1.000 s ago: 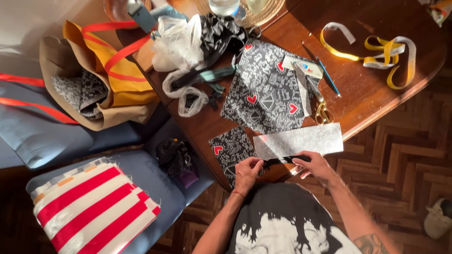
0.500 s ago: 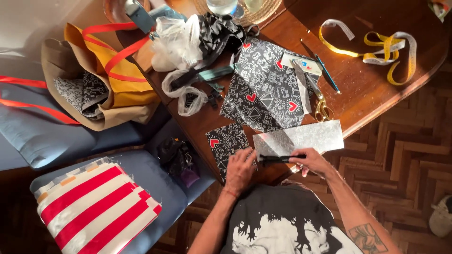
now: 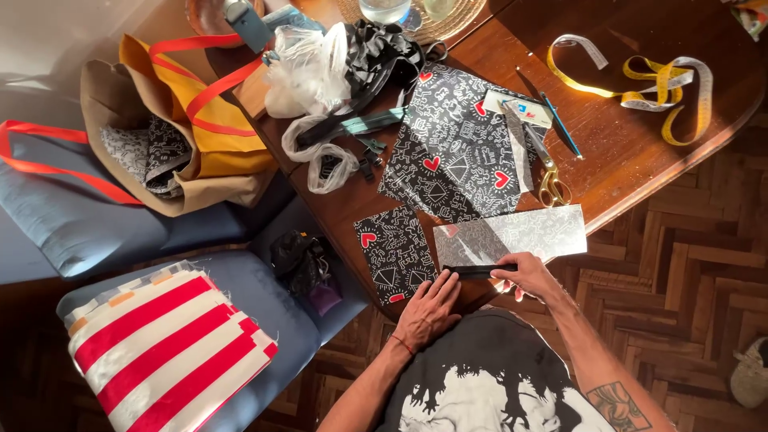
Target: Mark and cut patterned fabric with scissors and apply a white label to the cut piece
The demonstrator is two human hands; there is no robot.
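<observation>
At the near edge of the wooden table, my left hand lies flat with fingers spread, pressing the lower corner of a pale grey fabric rectangle. My right hand pinches a black zipper laid along that rectangle's near edge. A small black patterned fabric piece with red hearts lies just left of my left hand. A larger piece of the same print is spread farther back.
Gold-handled scissors, a blue pen and a yellow tape measure lie on the table. Plastic bags and zippers sit at the back left. A yellow tote and striped cloth rest on blue chairs.
My left hand has gone from a loose pinch at the fabric's corner to lying flat on it. My right hand stays on the zipper, shifted slightly along the edge.
</observation>
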